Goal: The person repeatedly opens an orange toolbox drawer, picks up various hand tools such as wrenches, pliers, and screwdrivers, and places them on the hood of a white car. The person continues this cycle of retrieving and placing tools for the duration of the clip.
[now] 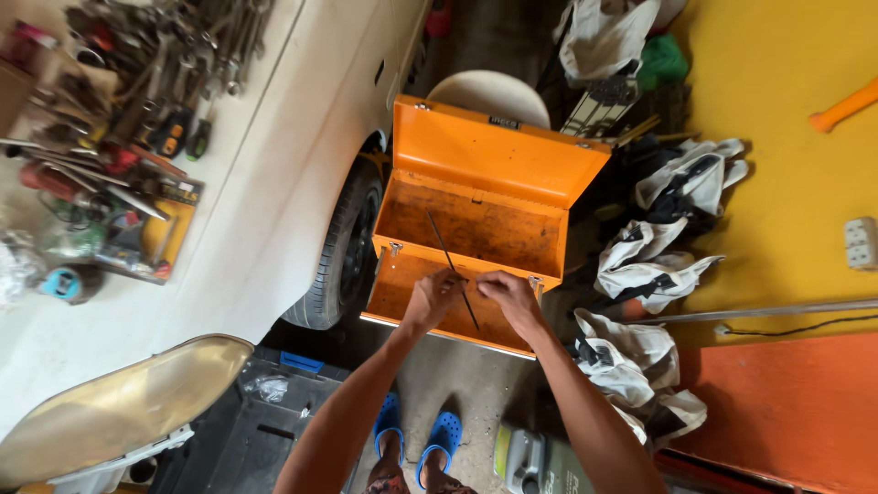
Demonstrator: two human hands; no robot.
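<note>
Head: left hand [430, 297], right hand [506, 295] apparently pinch thin rod [452, 268]; orange toolbox [498, 155] open

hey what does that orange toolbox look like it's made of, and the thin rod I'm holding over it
The orange toolbox looks like painted sheet metal: folded edges, small metal latches, and a rusty brown, worn floor inside. The thin rod, pinched by the left hand and right hand, appears to be dark bare metal, straight and stiff, with a dull finish; whether it is steel cannot be told.
</note>
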